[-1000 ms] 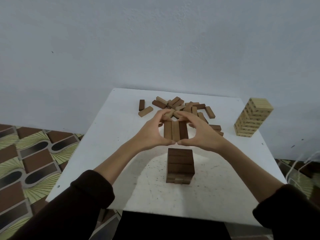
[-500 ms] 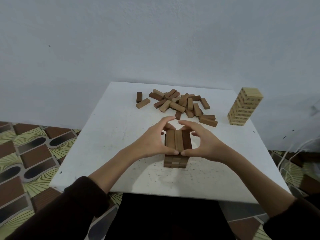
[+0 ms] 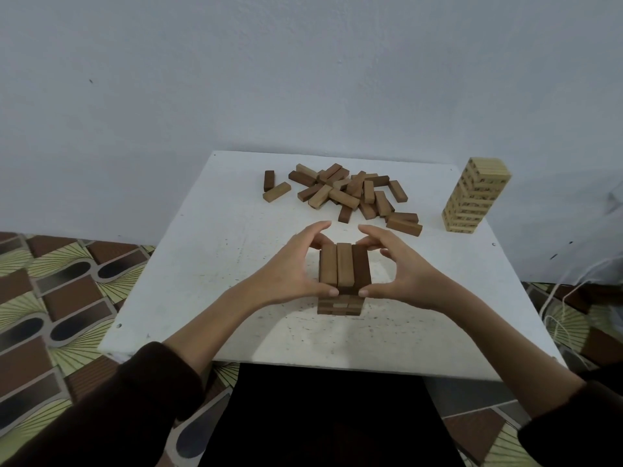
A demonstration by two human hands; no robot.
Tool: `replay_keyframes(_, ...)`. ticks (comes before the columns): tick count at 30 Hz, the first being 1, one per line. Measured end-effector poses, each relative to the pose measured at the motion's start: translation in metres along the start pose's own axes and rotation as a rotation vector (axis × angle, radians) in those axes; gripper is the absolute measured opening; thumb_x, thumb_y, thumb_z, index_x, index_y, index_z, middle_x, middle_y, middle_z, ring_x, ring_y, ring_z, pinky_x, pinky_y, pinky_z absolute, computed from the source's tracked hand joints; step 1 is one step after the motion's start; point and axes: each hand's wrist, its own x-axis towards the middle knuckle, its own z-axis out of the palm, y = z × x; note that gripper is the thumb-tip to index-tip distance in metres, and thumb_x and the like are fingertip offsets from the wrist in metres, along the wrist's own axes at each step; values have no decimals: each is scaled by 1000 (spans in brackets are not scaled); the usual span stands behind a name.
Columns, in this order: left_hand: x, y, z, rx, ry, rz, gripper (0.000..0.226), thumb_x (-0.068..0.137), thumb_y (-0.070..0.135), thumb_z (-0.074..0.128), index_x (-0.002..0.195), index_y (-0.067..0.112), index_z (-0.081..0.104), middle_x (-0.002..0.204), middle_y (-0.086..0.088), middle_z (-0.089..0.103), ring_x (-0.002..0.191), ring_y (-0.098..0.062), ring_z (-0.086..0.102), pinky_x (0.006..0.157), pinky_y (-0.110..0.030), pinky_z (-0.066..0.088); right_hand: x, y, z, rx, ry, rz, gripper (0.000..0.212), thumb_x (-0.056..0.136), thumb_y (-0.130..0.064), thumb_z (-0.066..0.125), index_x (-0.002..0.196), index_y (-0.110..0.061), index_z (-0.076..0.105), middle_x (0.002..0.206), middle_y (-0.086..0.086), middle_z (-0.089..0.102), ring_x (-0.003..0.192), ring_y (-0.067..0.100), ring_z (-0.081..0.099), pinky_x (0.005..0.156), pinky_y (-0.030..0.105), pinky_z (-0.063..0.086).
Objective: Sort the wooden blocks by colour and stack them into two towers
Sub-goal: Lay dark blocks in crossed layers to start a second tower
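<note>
Head view: a row of 3 blocks (image 3: 344, 264) is clamped end to end by the left hand (image 3: 290, 264) and right hand (image 3: 404, 274), thumbs near, fingers curled behind, likely to square it atop the dark tower (image 3: 338, 306) near the table (image 3: 236, 230)'s front edge. The loose blocks (image 3: 340, 193) are heaped by the far edge.

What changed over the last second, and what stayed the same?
The left hand and right hand brought the three blocks toward the person and down onto the brown tower, where they now seem to rest. Both still hold them by the ends. The loose pile and pale tower stayed put.
</note>
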Motion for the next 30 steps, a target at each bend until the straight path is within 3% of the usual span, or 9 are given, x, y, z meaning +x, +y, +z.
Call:
replay_keyframes(6, 0, -2, 3, -12, 7, 11, 106, 67, 29, 85, 148, 25, 17, 137, 3, 44, 128, -10, 39, 111, -31, 29, 0, -2, 2, 9, 8, -3, 103, 65, -39, 83, 145, -34, 18, 130, -18, 38, 118, -3, 35, 90, 4, 23)
replay_keyframes(12, 1, -1, 8, -20, 6, 19, 107, 67, 27, 85, 148, 26, 15, 136, 5, 43, 123, -5, 37, 106, -24, 27, 0, -15, 4, 5, -20, -13, 104, 67, -33, 84, 146, -30, 17, 140, -8, 39, 124, 5, 33, 103, 23, 25)
replay_keyframes(16, 1, -2, 9, -28, 12, 21, 106, 67, 27, 85, 148, 27, 16, 125, 12, 42, 119, -4, 37, 104, -23, 27, 1, -18, 6, -12, -21, -4, 101, 69, -31, 83, 146, -29, 17, 133, -9, 39, 118, 3, 31, 101, 21, 25)
replay_keyframes(20, 2, -4, 10, -39, 14, 28, 106, 67, 26, 85, 148, 26, 16, 129, 6, 45, 123, -9, 40, 105, -25, 28, 2, -17, 8, -13, -15, -9, 99, 69, -31, 83, 145, -29, 19, 123, -16, 37, 115, 1, 32, 98, 19, 25)
replay_keyframes(30, 3, -6, 12, -44, 29, 16, 106, 67, 26, 85, 148, 26, 16, 124, 8, 43, 122, -8, 39, 103, -25, 28, 2, -19, 10, -15, -21, 6, 99, 70, -29, 82, 146, -28, 18, 124, -14, 37, 115, 2, 31, 99, 21, 27)
